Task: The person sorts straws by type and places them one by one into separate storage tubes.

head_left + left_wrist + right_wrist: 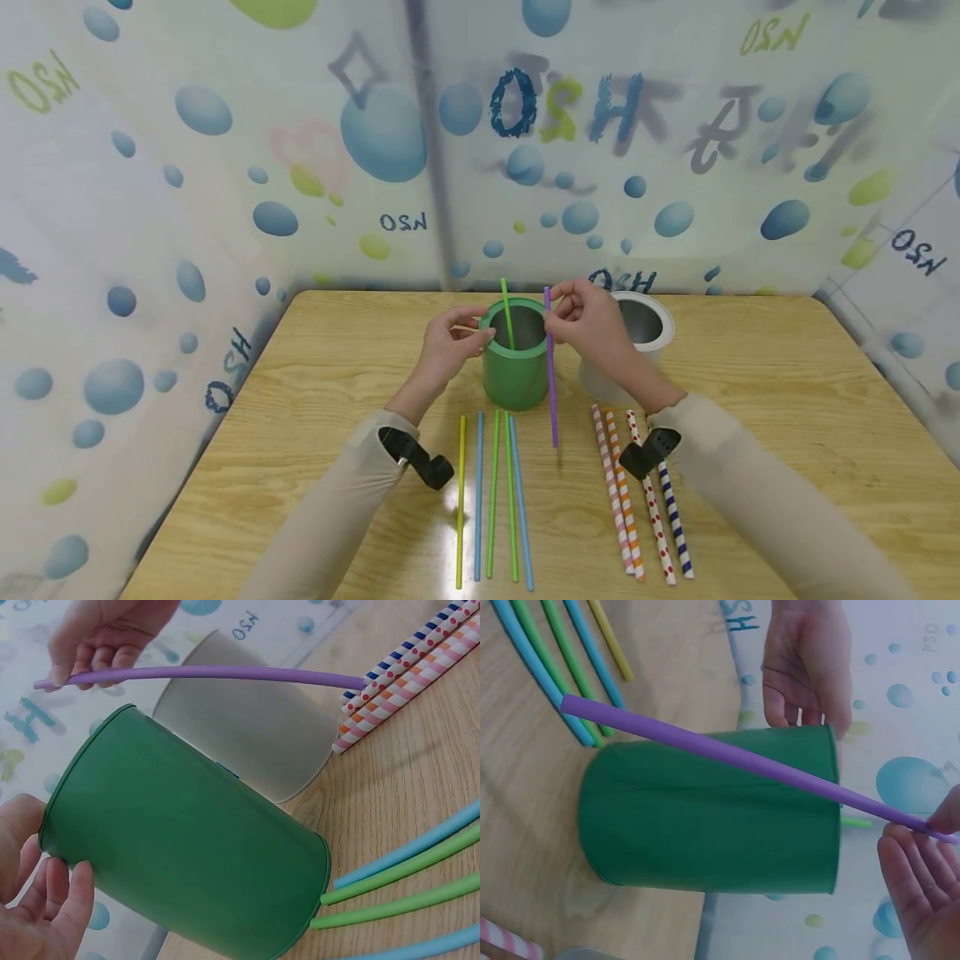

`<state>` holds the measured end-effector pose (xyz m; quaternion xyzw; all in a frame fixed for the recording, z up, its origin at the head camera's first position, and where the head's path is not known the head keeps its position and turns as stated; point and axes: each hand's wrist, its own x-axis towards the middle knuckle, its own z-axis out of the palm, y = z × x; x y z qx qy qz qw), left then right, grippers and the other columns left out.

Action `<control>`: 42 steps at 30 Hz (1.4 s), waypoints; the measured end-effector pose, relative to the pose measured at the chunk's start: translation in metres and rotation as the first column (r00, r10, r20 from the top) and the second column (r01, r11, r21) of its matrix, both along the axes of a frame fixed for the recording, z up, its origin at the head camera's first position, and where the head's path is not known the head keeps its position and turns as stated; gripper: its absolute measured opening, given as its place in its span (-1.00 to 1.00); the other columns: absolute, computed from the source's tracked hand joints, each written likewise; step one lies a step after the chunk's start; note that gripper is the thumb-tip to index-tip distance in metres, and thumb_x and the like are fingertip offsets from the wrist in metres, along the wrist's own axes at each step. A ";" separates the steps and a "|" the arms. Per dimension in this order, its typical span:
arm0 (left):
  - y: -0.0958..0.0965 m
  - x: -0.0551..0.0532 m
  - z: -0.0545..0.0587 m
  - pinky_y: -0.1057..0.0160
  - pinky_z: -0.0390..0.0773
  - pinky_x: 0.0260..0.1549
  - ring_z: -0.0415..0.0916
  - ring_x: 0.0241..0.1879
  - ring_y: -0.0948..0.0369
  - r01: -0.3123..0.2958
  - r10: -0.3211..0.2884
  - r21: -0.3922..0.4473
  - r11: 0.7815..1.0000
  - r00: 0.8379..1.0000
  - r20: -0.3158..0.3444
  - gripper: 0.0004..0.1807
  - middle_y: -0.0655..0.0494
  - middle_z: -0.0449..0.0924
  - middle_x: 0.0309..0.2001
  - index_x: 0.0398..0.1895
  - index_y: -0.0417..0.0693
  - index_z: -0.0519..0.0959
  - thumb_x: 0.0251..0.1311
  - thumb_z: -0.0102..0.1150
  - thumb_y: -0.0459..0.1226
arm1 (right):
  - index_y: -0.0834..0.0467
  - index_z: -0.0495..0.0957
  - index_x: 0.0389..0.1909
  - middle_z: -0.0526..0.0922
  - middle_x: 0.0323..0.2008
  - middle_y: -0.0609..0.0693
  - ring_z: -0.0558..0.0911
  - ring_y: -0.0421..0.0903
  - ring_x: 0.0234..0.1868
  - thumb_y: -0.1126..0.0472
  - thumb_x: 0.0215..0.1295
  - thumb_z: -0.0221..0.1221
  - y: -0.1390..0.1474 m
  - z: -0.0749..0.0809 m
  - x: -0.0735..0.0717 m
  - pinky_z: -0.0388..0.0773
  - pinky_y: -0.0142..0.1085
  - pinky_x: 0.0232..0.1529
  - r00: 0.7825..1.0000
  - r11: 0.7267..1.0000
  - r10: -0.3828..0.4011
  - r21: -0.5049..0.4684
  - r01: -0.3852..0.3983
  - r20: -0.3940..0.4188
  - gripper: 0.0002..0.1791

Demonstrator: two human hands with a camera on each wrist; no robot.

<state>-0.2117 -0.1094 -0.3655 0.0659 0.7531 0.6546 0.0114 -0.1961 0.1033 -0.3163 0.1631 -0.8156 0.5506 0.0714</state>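
My right hand point(588, 327) pinches a purple straw point(551, 375) near its top end, between thumb and fingers. The straw hangs upright in front of the right side of a green can point(516, 379), outside it. At the can's left rim my left hand point(448, 346) holds on with thumb and fingers. A light green straw point(509, 317) stands inside this can and pokes out over the rim. In the left wrist view, the purple straw point(225, 673) crosses above the green can point(180, 840). The right wrist view shows its free lower end clear of the can's wall.
Behind my right hand stands a white can point(660, 337). Plain straws, one yellow point(461, 500), others blue and green, lie on the wooden table point(337, 367) before the green can. Several patterned paper straws point(622, 492) lie to the right. A printed curtain point(480, 208) hangs behind.
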 end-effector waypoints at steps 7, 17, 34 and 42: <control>0.000 -0.001 0.001 -0.02 0.56 -0.21 0.44 -0.35 0.21 0.019 -0.019 0.024 1.000 1.000 0.022 -0.61 -0.06 0.39 -0.23 0.04 -0.25 0.50 0.11 0.22 -0.37 | 0.32 0.44 -0.22 0.57 -0.54 0.12 0.56 -0.08 -0.62 0.38 0.11 0.13 -0.003 0.022 -0.023 0.53 -0.34 -0.49 0.998 1.000 0.002 -0.011 -0.002 -0.065 -0.80; 0.002 0.014 0.023 0.05 0.58 -0.24 0.42 -0.38 0.25 0.022 -0.023 0.013 1.000 1.000 0.020 -0.62 -0.04 0.39 -0.28 0.04 -0.36 0.46 0.12 0.18 -0.44 | 0.32 0.45 -0.22 0.57 -0.56 0.10 0.57 -0.08 -0.64 0.36 0.11 0.10 -0.014 0.060 -0.045 0.57 -0.38 -0.47 0.992 1.000 -0.002 -0.010 0.001 -0.129 -0.80; 0.002 0.014 0.023 -0.10 0.53 -0.18 0.43 -0.37 0.23 0.029 -0.030 0.037 0.999 0.999 0.019 -0.62 -0.06 0.40 -0.27 0.04 -0.36 0.46 0.11 0.17 -0.45 | 0.28 0.41 -0.21 0.56 -0.51 0.11 0.58 -0.04 -0.57 0.36 0.14 0.08 -0.030 0.099 -0.065 0.59 -0.35 -0.41 0.993 0.999 0.016 -0.030 -0.019 -0.115 -0.82; 0.002 0.014 0.023 -0.07 0.54 -0.18 0.43 -0.38 0.24 0.032 -0.033 0.035 0.999 0.999 0.020 -0.62 -0.06 0.40 -0.27 0.04 -0.36 0.46 0.12 0.17 -0.45 | 0.26 0.39 -0.22 0.55 -0.52 0.12 0.55 -0.04 -0.59 0.37 0.12 0.08 -0.032 0.074 -0.069 0.57 -0.33 -0.46 0.996 0.998 0.067 0.020 -0.066 -0.061 -0.82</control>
